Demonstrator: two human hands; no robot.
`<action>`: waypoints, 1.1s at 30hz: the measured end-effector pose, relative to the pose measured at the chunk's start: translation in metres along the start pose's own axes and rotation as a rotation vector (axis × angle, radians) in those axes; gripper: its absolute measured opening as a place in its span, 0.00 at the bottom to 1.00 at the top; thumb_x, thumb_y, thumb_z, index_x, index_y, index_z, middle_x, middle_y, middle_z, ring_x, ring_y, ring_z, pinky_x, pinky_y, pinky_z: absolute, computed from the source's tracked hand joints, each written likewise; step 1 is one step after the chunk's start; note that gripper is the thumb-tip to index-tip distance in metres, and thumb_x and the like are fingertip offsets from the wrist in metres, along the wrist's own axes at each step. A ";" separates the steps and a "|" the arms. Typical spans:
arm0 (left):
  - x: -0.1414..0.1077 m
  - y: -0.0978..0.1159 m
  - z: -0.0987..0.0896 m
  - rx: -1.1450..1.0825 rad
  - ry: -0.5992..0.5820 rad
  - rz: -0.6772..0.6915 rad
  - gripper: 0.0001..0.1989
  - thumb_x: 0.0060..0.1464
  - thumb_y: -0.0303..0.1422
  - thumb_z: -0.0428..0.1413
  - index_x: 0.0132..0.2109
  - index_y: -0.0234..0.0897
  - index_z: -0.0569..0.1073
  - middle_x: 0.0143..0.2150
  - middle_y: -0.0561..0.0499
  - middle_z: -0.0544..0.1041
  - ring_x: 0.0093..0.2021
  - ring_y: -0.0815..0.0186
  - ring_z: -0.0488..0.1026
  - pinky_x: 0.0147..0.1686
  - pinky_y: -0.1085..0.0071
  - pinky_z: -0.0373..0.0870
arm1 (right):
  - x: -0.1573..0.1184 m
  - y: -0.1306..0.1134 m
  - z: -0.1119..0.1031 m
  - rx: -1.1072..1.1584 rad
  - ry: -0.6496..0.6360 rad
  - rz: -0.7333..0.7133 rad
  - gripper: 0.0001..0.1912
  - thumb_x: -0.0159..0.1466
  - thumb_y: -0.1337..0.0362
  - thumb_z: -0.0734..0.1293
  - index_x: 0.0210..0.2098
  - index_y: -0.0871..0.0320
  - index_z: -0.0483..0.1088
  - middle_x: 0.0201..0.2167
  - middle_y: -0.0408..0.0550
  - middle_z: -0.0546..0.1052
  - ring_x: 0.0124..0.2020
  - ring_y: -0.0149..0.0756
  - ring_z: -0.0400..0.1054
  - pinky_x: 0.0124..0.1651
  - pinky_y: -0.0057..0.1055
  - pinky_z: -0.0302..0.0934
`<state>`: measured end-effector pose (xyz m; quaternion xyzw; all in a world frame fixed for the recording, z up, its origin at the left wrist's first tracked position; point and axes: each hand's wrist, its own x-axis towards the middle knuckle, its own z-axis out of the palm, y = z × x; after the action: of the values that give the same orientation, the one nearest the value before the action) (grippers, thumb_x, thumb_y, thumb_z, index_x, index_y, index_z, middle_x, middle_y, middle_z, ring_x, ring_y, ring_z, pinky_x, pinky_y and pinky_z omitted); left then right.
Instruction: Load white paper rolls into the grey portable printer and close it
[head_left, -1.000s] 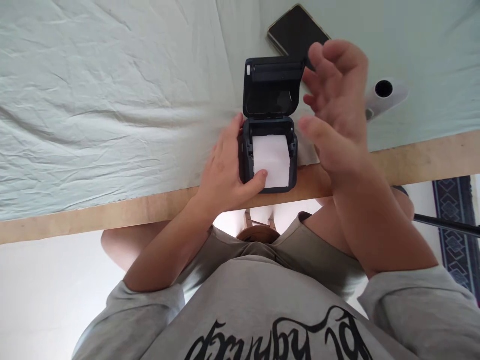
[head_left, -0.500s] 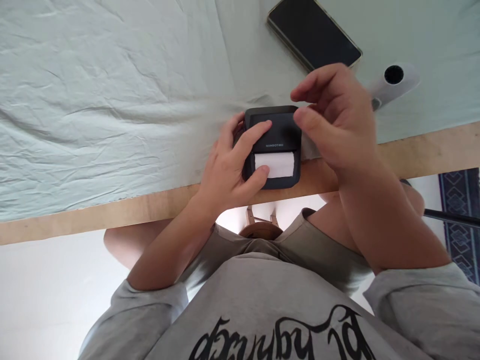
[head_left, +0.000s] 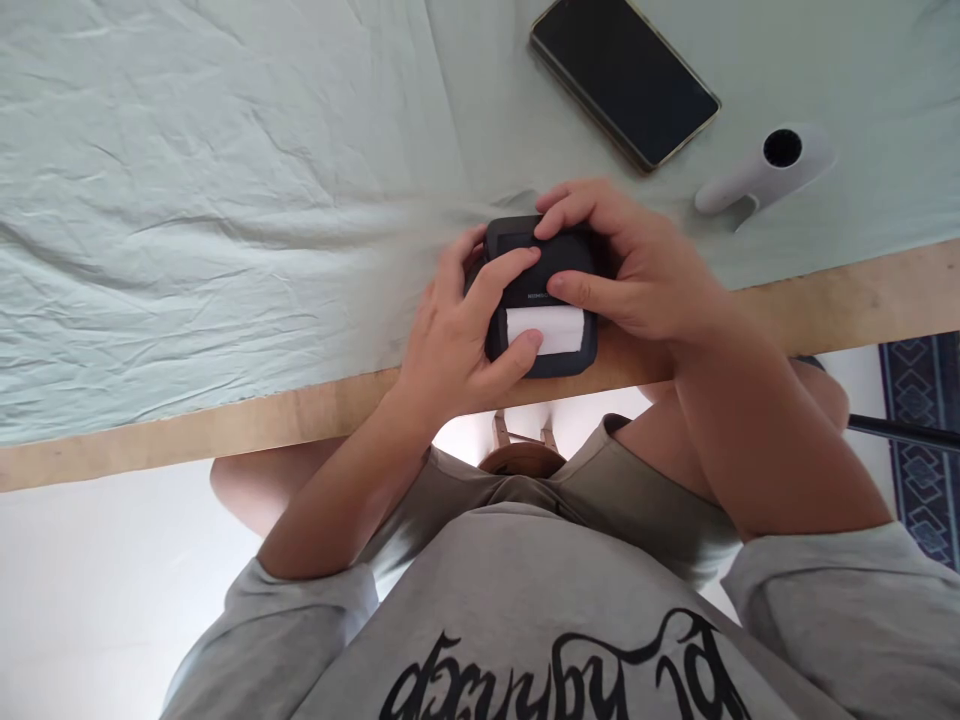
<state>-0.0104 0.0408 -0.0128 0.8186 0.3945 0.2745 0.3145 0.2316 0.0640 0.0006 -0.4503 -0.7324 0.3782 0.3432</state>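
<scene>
A small black label printer [head_left: 558, 264] lies at the table's near edge, with a white paper label [head_left: 564, 331] showing on its lower part. My left hand [head_left: 457, 335] grips the printer's left side. Its index finger rests on the dark top and its thumb lies over the label's left end. From the other side, my right hand [head_left: 637, 260] is closed round the printer's right side, thumb on the top face and fingers across the far right corner. Part of the right side is hidden under this hand.
Beyond my right hand lies a dark smartphone [head_left: 626, 80]. Right of it is a white handheld device with a round black end [head_left: 782, 148]. A wrinkled pale green cloth [head_left: 225, 200] covers the table, leaving a wooden front edge [head_left: 315, 415] bare.
My right hand has come down and left from above the printer's right side and now grips it. My left hand stays on the printer.
</scene>
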 end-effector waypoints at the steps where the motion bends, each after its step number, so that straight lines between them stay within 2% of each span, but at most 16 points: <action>1: 0.000 -0.001 0.000 -0.008 -0.001 0.005 0.33 0.65 0.60 0.52 0.70 0.54 0.62 0.74 0.45 0.58 0.72 0.44 0.64 0.68 0.42 0.67 | 0.000 -0.002 -0.001 -0.009 -0.010 0.001 0.19 0.63 0.54 0.73 0.52 0.46 0.72 0.59 0.44 0.77 0.63 0.43 0.70 0.68 0.50 0.69; 4: 0.000 -0.003 0.001 -0.018 -0.001 0.016 0.37 0.61 0.64 0.53 0.70 0.54 0.62 0.74 0.46 0.59 0.72 0.44 0.64 0.68 0.42 0.68 | 0.000 -0.002 -0.003 -0.033 -0.029 0.018 0.21 0.62 0.56 0.73 0.54 0.45 0.72 0.60 0.44 0.76 0.64 0.43 0.70 0.68 0.49 0.69; 8: -0.001 -0.004 0.002 0.018 0.011 0.013 0.34 0.64 0.61 0.52 0.70 0.54 0.60 0.75 0.46 0.59 0.73 0.44 0.63 0.70 0.42 0.66 | -0.001 0.002 -0.002 -0.057 -0.022 0.024 0.24 0.62 0.56 0.73 0.56 0.44 0.70 0.59 0.44 0.77 0.59 0.42 0.73 0.63 0.43 0.73; 11: -0.001 -0.001 0.003 -0.001 0.017 0.018 0.38 0.65 0.58 0.52 0.74 0.52 0.52 0.76 0.44 0.58 0.74 0.45 0.61 0.72 0.42 0.63 | -0.004 0.001 0.000 -0.096 -0.024 0.018 0.24 0.64 0.55 0.71 0.59 0.44 0.68 0.59 0.44 0.76 0.57 0.40 0.74 0.61 0.41 0.74; 14: 0.000 0.003 0.003 0.019 0.010 -0.038 0.42 0.66 0.60 0.48 0.77 0.47 0.45 0.78 0.41 0.56 0.76 0.47 0.59 0.74 0.44 0.61 | -0.006 -0.005 0.003 -0.149 -0.033 -0.003 0.22 0.68 0.53 0.65 0.61 0.46 0.66 0.62 0.45 0.74 0.60 0.41 0.71 0.66 0.45 0.70; 19: 0.001 0.010 0.001 0.163 -0.066 -0.103 0.50 0.64 0.62 0.48 0.78 0.33 0.42 0.78 0.33 0.54 0.77 0.48 0.57 0.73 0.50 0.63 | -0.006 -0.015 0.005 -0.185 -0.046 0.026 0.21 0.69 0.55 0.62 0.60 0.48 0.66 0.63 0.48 0.73 0.64 0.44 0.69 0.70 0.48 0.66; 21: 0.000 0.011 -0.001 0.188 -0.098 -0.114 0.52 0.63 0.62 0.49 0.79 0.33 0.40 0.79 0.34 0.52 0.78 0.47 0.55 0.74 0.49 0.63 | -0.006 -0.016 0.005 -0.190 -0.035 0.033 0.20 0.69 0.54 0.62 0.59 0.49 0.66 0.62 0.48 0.74 0.64 0.45 0.69 0.71 0.48 0.66; 25: -0.007 0.011 -0.005 0.228 -0.157 -0.111 0.55 0.63 0.65 0.50 0.79 0.35 0.38 0.81 0.34 0.48 0.81 0.45 0.48 0.77 0.46 0.54 | -0.011 -0.019 0.000 -0.212 -0.027 0.030 0.20 0.72 0.52 0.60 0.61 0.48 0.66 0.64 0.48 0.74 0.66 0.43 0.69 0.72 0.46 0.65; 28: -0.013 0.009 -0.008 0.263 -0.205 -0.095 0.60 0.59 0.69 0.51 0.79 0.29 0.42 0.80 0.28 0.48 0.81 0.41 0.48 0.77 0.44 0.52 | -0.017 -0.018 -0.009 -0.229 -0.062 0.112 0.24 0.71 0.60 0.57 0.66 0.47 0.62 0.66 0.46 0.72 0.67 0.41 0.69 0.72 0.48 0.66; 30: -0.016 0.008 -0.008 0.296 -0.218 -0.088 0.62 0.57 0.71 0.51 0.78 0.26 0.46 0.80 0.26 0.49 0.80 0.40 0.50 0.77 0.43 0.53 | -0.019 -0.014 -0.014 -0.254 -0.089 0.147 0.31 0.66 0.67 0.58 0.69 0.48 0.58 0.68 0.46 0.71 0.67 0.42 0.70 0.71 0.50 0.67; 33: -0.018 0.006 -0.006 0.332 -0.202 -0.079 0.62 0.56 0.72 0.50 0.77 0.24 0.48 0.79 0.24 0.50 0.80 0.40 0.52 0.77 0.45 0.54 | -0.021 -0.006 -0.015 -0.335 -0.134 0.052 0.39 0.60 0.72 0.61 0.71 0.51 0.55 0.69 0.49 0.70 0.67 0.43 0.70 0.70 0.48 0.69</action>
<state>-0.0212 0.0248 -0.0077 0.8664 0.4329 0.1097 0.2236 0.2498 0.0471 0.0095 -0.4939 -0.7944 0.2888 0.2039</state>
